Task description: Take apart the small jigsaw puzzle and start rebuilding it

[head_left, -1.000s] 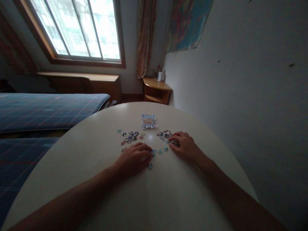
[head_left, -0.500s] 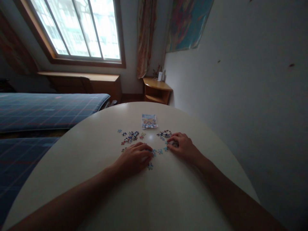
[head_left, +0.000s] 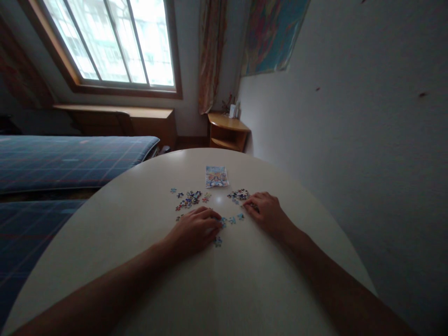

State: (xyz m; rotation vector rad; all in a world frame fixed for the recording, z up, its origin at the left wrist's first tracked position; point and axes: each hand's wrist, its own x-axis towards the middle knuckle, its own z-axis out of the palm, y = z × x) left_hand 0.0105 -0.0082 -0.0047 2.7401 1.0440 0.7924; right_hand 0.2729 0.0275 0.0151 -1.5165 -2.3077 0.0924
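My left hand (head_left: 199, 227) rests on the table with curled fingers, its fingertips closed at the edge of a light-blue puzzle piece (head_left: 224, 223). Two more blue pieces lie to the right of that one, the farther being a blue puzzle piece (head_left: 241, 217). Below the left fingertips is a single puzzle piece (head_left: 218, 241). My right hand (head_left: 265, 209) is bent low over the table, thumb and forefinger pinched on a small puzzle piece mostly hidden by them. Just beyond it lies a small heap of puzzle pieces (head_left: 239, 194).
A larger heap of puzzle pieces (head_left: 191, 199) spreads on the left of the round white table (head_left: 224, 294). A printed picture card (head_left: 216, 177) lies behind the heaps. A plaid mattress (head_left: 77, 161) adjoins on the left, a wall (head_left: 350, 140) on the right.
My right fingers have drawn slightly away from the blue piece at the row's right end, which now shows more fully. My left hand stays practically in place.
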